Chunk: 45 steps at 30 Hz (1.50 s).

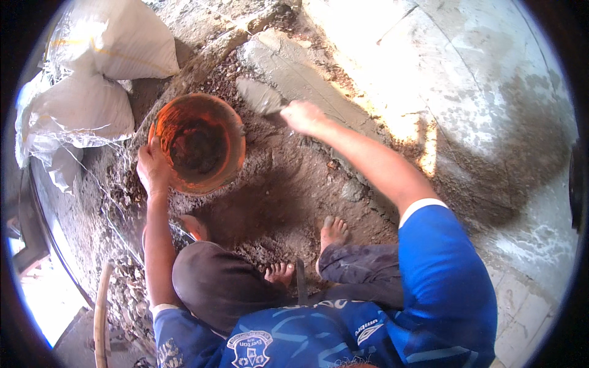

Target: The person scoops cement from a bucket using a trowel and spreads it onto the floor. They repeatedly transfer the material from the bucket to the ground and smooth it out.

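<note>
The ground (270,184) is formed of brown, compacted soil with loose gravel, and is bordered at the right by a broad pale surface (491,80), hard, finely cracked and patched with damp stains. Along this border a strip of grey mortar (307,70) is laid; its upper length is spread into a fairly flat, wet-looking band, so the work is judged to be partly done. The lower edge is left ragged, with a rough lump (354,190) below, and finishing there is judged to be outstanding. White sacks (132,46) of woven material, bulging and creased, are stacked at the upper left. A round orange bucket (236,132) is positioned between the sacks and the strip, tilted so that its mouth is shown; its inner wall is smeared with dark residue, and the depth of any contents cannot be told. The trowel (259,96), its leaf-shaped blade coated in grey, is held beside the strip's near edge. The bucket's rim is gripped by the left hand (153,167); the trowel's handle is enclosed by the right hand (302,116).
</note>
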Tool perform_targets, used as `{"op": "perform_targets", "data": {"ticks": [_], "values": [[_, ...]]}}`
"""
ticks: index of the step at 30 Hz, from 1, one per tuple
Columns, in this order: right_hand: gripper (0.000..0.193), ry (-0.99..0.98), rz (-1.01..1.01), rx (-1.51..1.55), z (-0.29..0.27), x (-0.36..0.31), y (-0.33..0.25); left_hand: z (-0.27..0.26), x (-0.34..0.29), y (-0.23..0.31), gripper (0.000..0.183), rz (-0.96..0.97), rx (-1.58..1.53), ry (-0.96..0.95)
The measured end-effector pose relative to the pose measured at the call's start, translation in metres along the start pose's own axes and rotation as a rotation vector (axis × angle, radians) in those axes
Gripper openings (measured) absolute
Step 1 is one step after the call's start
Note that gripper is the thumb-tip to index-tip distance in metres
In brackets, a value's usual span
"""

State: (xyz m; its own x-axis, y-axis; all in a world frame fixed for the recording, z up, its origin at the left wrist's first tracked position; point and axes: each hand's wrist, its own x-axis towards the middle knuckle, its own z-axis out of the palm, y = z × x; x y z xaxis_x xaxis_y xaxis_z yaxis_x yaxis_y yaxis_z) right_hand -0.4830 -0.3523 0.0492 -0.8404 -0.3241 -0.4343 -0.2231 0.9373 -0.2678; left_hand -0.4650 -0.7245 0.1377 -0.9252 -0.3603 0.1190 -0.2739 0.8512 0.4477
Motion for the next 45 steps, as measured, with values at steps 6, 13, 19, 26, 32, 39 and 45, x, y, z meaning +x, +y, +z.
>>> {"op": "perform_targets", "data": {"ticks": [6,13,19,26,32,39,45], "values": [[0.036,0.204,0.385,0.092,-0.003,0.019,0.033,0.006,-0.001,-0.071,0.056,-0.169,0.012,-0.018],[0.027,0.390,0.556,0.077,0.013,0.019,0.075,0.008,-0.003,-0.070,0.061,-0.109,0.050,-0.015],[0.028,0.455,0.502,0.014,0.019,0.027,0.082,0.010,0.002,-0.084,0.063,-0.104,0.070,-0.004],[0.029,0.451,0.417,-0.008,-0.022,-0.004,0.083,0.018,0.014,-0.105,0.040,0.007,0.264,-0.107],[0.026,0.492,0.274,-0.053,-0.049,-0.123,0.126,0.011,0.009,-0.102,0.064,-0.034,0.227,-0.059],[0.030,0.240,0.356,0.137,0.037,-0.219,0.084,0.017,0.018,-0.102,0.064,-0.086,0.222,-0.125],[0.030,0.188,0.119,0.201,0.072,-0.141,0.012,0.004,0.001,-0.020,0.068,-0.093,0.015,-0.013]]}}
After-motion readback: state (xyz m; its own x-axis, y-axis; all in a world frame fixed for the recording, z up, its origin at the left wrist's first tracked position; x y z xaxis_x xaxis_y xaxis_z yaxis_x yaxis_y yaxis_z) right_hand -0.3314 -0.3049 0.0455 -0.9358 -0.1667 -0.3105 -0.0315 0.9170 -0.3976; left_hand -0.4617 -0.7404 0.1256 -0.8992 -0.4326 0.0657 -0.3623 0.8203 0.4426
